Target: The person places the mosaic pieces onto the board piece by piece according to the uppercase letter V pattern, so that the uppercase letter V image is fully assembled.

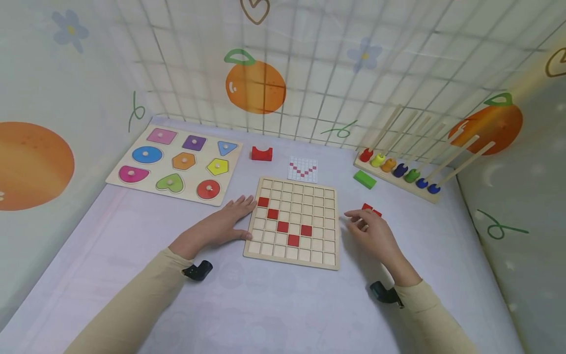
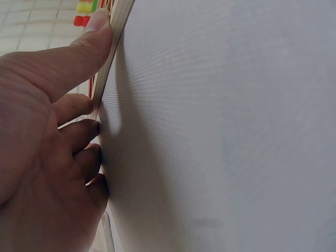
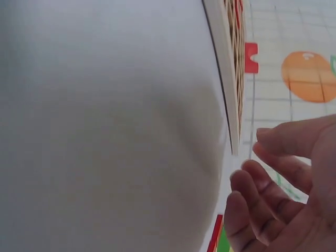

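The right hand (image 1: pixel 376 235) is beside a pale wooden square board with a grid of shallow cells (image 1: pixel 296 218), its fingertips pointing at the board's right edge but apart from it. Its grip is loosely curved, thumb and index tip near each other, and nothing shows between them. The loose small red square tiles (image 1: pixel 366 206) lie on the white-covered table (image 1: pixel 247 314), just past the knuckles on the side away from the person and partly hidden by the hand. Being square, a single tile has no long axis; the right hand is much the nearer. The left hand (image 1: pixel 221 223) has its fingers extended, touching the board's left edge. Five red tiles sit in cells as a lopsided V, its right arm the shorter. The white card with a red V pattern (image 1: pixel 302 169) lies beyond the board's far edge.
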Tool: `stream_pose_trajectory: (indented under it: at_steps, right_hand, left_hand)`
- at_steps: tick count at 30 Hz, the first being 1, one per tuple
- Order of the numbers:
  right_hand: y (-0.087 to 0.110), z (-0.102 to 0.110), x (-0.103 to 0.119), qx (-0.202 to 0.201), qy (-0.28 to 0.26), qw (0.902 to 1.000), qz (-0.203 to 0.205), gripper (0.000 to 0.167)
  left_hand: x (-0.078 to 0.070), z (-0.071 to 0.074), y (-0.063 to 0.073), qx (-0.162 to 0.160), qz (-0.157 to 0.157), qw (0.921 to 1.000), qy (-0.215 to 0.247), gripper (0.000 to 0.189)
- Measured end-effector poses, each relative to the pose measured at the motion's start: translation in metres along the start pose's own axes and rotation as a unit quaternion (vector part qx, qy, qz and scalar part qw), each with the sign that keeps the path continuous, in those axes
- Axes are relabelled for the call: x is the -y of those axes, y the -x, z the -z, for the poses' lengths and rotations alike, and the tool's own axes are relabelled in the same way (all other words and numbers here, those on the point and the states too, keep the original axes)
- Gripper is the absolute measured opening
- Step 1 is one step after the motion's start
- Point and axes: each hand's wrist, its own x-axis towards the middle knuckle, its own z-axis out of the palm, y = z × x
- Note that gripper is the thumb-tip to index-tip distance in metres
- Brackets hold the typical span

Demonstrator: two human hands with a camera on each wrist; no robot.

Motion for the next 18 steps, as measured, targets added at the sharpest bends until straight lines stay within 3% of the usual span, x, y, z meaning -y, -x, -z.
stream_pose_trajectory:
  at_steps: [7,18]
  right_hand:
    - [-0.009,0.011,-0.012,-0.019,0.007,0.9997,-0.016,0.032]
    - [-0.021,0.017,-0.025,-0.007,0.004,0.9952,-0.097,0.042]
  left_hand:
    - [0.000,0.000,0.000,-0.002,0.001,1.0000,0.002,0.094]
    - [0.001,-0.001,-0.001,-0.007,-0.002,1.0000,-0.001,0.095]
